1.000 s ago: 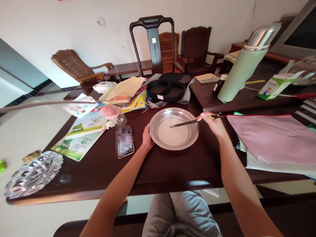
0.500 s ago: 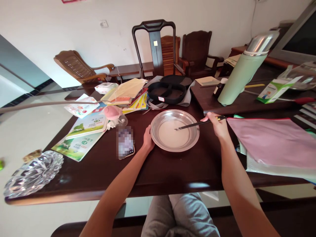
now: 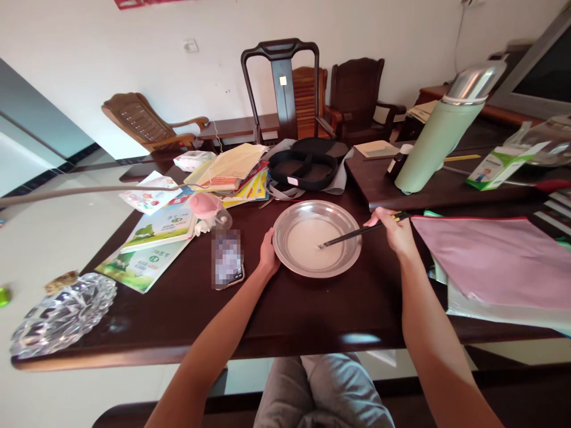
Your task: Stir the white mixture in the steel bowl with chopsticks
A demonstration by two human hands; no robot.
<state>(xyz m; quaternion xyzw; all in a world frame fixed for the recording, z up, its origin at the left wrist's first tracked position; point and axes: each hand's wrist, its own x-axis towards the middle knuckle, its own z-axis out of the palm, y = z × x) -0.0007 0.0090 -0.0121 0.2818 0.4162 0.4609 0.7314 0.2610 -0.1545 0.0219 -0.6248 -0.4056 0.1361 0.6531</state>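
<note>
A round steel plate (image 3: 343,229) holding a thin white liquid sits on the dark wooden table (image 3: 294,309) in front of me. My left hand (image 3: 268,255) cups the plate's left rim, fingers curled against it. My right hand (image 3: 393,229) is closed on a pair of dark chopsticks (image 3: 354,234) whose tips dip into the liquid near the plate's middle.
A phone (image 3: 228,259) lies left of the plate, beside a pink toy (image 3: 204,206) and books (image 3: 154,238). A black divided tray (image 3: 302,168) is behind the plate. A green thermos (image 3: 439,137), a pink folder (image 3: 499,258) and a glass ashtray (image 3: 62,312) stand around.
The chopstick tips have shifted a little rightward and toward me within the liquid. My left hand has stayed on the rim.
</note>
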